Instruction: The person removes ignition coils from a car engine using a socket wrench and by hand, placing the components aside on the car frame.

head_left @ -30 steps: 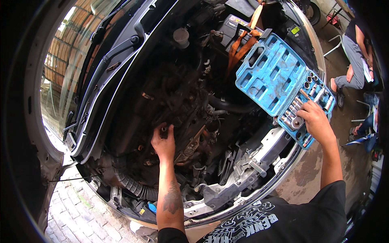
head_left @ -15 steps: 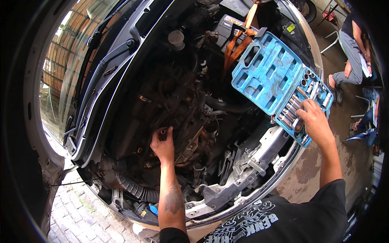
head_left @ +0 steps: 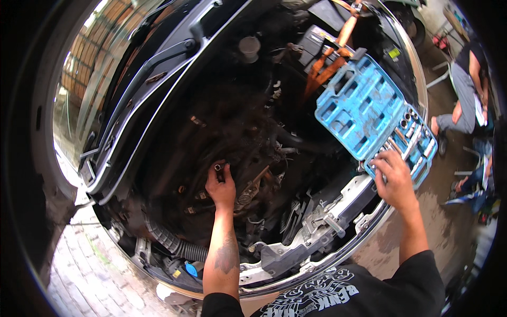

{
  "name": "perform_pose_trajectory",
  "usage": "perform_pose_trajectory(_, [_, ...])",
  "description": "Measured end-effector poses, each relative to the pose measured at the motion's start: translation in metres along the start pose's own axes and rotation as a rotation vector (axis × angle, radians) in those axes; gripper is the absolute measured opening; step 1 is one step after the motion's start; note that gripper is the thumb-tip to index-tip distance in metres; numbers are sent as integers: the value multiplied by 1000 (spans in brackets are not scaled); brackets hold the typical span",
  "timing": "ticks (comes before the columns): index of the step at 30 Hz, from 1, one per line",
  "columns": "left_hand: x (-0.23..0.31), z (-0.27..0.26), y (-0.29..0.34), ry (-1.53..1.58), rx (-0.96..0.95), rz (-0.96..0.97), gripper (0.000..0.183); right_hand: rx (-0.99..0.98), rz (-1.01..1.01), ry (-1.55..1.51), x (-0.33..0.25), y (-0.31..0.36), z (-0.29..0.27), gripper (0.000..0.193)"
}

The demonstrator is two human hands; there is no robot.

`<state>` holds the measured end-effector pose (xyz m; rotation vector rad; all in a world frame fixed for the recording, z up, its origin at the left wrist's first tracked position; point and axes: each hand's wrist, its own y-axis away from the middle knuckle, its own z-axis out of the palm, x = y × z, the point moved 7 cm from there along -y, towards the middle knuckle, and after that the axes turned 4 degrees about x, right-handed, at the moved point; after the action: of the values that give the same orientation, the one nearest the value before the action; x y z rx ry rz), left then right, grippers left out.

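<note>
A small, silver, round-ended metal socket (head_left: 218,167) sits at the fingertips of the left hand (head_left: 220,189), pinched between thumb and fingers. The right hand (head_left: 395,179) bends its fingers over the near part of an open blue plastic tool case (head_left: 360,112); whether they grip anything, I cannot tell. Just beyond those fingers, short silver metal sockets (head_left: 404,124) lie in the case, whose recessed lid leans away from the right hand. Beyond the lid stand a black box-shaped battery (head_left: 312,46) and a flat orange strap (head_left: 346,33). Between the hands and nearer the body runs a silver-white metal crossmember (head_left: 359,189). Nearer the body and left of the left hand are a black corrugated hose (head_left: 182,246) and a round blue plastic cap (head_left: 191,269). Right of the right hand, well apart, is a person in grey trousers (head_left: 458,95).
</note>
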<state>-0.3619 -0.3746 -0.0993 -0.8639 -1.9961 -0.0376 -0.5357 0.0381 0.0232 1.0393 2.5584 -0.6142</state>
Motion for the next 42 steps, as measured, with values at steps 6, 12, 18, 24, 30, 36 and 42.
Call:
perform_pose_trajectory(6, [2,-2,3,-60,136,178,15,-149,3,-22,-20,-26,18,45])
perform_pose_trajectory(12, [-5,-5,5,1,186,258,16,100,-253,90,-55,-158,23,77])
perform_pose_trajectory(18, [-11,-6,5,47,184,211,19,724,-315,159,-84,-283,97,78])
perform_pose_trajectory(24, [-11,-9,4,63,206,286,20,408,-347,365,-54,-313,199,88])
perform_pose_trajectory(30, [-16,-6,8,105,174,225,20,80,-345,343,-98,-313,175,59])
perform_pose_trajectory(36, [-17,-6,10,67,128,247,36,-345,-546,-42,-256,-165,209,31])
perform_pose_trajectory(42, [-21,-10,7,96,161,181,25,-277,-476,176,-271,-142,240,30])
